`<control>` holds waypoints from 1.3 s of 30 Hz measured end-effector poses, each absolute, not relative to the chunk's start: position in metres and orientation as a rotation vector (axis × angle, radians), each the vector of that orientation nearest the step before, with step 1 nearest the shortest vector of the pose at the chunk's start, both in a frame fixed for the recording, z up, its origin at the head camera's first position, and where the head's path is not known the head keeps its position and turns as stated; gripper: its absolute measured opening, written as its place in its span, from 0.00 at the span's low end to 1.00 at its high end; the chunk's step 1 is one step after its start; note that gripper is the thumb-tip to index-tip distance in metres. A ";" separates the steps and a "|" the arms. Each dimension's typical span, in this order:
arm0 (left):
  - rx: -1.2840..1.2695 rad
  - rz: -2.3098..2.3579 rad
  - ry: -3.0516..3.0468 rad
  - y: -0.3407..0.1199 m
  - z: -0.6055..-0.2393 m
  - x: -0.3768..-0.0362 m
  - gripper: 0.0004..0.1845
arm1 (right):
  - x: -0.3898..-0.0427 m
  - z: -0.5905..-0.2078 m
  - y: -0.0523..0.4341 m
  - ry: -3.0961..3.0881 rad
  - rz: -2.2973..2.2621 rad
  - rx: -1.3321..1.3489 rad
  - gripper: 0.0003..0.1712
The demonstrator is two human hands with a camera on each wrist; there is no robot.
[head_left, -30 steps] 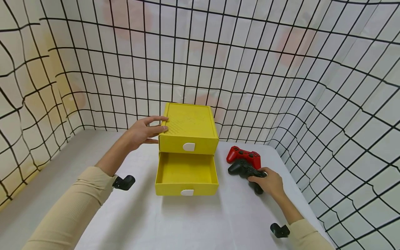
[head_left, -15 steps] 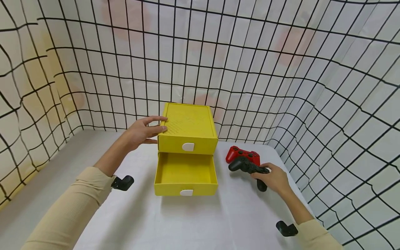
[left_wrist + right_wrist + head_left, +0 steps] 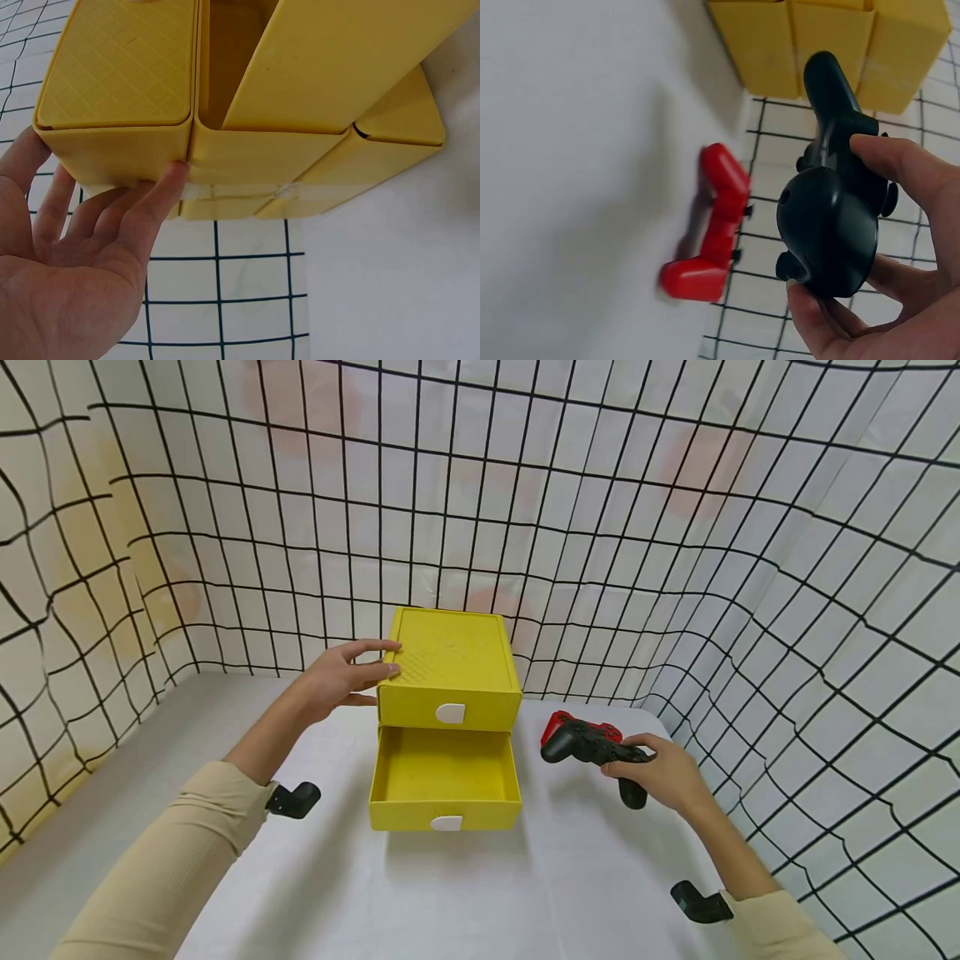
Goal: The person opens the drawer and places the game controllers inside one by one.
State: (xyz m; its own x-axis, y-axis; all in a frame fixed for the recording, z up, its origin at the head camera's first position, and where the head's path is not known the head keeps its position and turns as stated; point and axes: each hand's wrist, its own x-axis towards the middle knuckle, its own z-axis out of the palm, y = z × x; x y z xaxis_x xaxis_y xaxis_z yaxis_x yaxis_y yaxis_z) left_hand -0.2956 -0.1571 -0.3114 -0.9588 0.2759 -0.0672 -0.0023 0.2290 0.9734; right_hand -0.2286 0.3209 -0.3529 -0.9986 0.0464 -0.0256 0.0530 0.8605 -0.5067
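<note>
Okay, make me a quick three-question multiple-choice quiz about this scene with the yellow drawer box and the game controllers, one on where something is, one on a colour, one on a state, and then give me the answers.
1. Where does the red controller lie?
A. In the open drawer
B. On the table, right of the yellow drawer box
C. On top of the box

2. What colour is the controller that the right hand holds?
A. Black
B. White
C. Yellow

3. How is the lower drawer?
A. Pushed shut
B. Taken out of the box
C. Pulled open, nothing in it

Answers:
1. B: the red controller lies on the table, beside the yellow drawer box.
2. A: the right hand grips the black controller, lifted clear of the table in the right wrist view.
3. C: the lower drawer stands out from the box with a bare floor, while the left hand rests on the box's left edge.
</note>
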 end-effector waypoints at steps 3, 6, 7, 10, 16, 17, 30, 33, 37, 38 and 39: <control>0.265 1.802 2.281 -0.157 -0.311 -0.296 0.30 | -0.226 -0.345 0.315 3.004 -0.825 0.055 0.42; 0.267 1.801 2.280 -0.157 -0.311 -0.296 0.30 | -0.223 -0.338 0.309 2.998 -0.808 0.034 0.42; 0.266 1.801 2.280 -0.157 -0.311 -0.295 0.30 | -0.222 -0.336 0.308 2.994 -0.803 0.026 0.42; 0.258 1.801 2.276 -0.157 -0.311 -0.295 0.30 | -0.220 -0.331 0.303 2.988 -0.789 0.011 0.42; 0.264 1.801 2.279 -0.157 -0.312 -0.295 0.30 | -0.215 -0.321 0.294 2.985 -0.792 -0.031 0.44; 0.268 1.801 2.279 -0.157 -0.312 -0.295 0.30 | -0.214 -0.319 0.292 2.984 -0.795 -0.041 0.44; 0.271 1.806 2.278 -0.158 -0.312 -0.296 0.30 | -0.204 -0.300 0.261 2.990 -0.820 -0.224 0.37; 0.268 1.809 2.278 -0.158 -0.311 -0.296 0.31 | -0.205 -0.299 0.255 2.983 -0.823 -0.265 0.36; 0.264 1.808 2.282 -0.157 -0.311 -0.296 0.31 | -0.205 -0.297 0.248 2.971 -0.818 -0.288 0.34; 0.263 1.805 2.286 -0.157 -0.311 -0.296 0.31 | -0.206 -0.296 0.245 2.965 -0.818 -0.293 0.34; 0.263 1.805 2.287 -0.157 -0.311 -0.296 0.31 | -0.206 -0.296 0.243 2.961 -0.811 -0.299 0.34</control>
